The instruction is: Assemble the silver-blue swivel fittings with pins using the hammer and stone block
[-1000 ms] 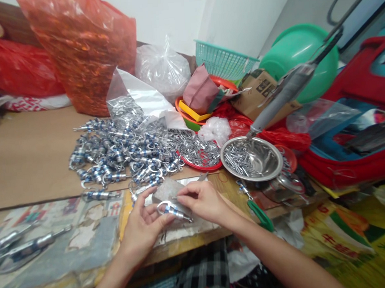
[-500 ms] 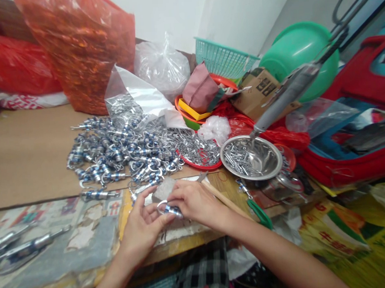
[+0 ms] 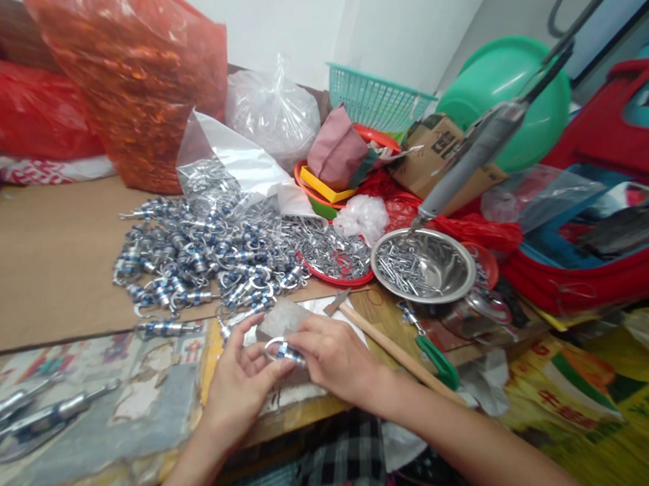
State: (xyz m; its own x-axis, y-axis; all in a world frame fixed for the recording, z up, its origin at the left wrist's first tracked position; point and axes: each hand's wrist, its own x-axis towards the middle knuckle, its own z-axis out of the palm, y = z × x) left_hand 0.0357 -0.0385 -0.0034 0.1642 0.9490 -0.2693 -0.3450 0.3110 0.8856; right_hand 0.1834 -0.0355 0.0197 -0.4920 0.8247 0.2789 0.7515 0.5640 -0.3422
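Observation:
In front of me, my left hand [image 3: 247, 376] is closed in a pinch on a silver-and-blue hook bolt [image 3: 287, 354], its curved hook toward the left fingers. My right hand [image 3: 336, 356] has its fingers bent and pressed at the bolt's upper right side; whether they grip the bolt or a tiny part is hidden. Just beyond the hands lies a grey block [image 3: 282, 317]. A hammer [image 3: 397, 352] with a wooden handle rests to the right, its handle passing behind my right forearm. Beyond, a big heap of similar hook bolts [image 3: 193, 255] covers the board.
A red tray [image 3: 341, 280] of small metal parts and a steel bowl [image 3: 459, 290] of pins stand beyond my right hand. A grey power tool [image 3: 467, 153] hangs above the bowl. A green-handled tool [image 3: 439, 361] lies right. Loose bolts [image 3: 49, 417] lie near left.
My right hand has shifted slightly right along the hook bolt, its fingers more curled. The hammer has moved a little left, and the hanging tool has swung left. My left hand stays put.

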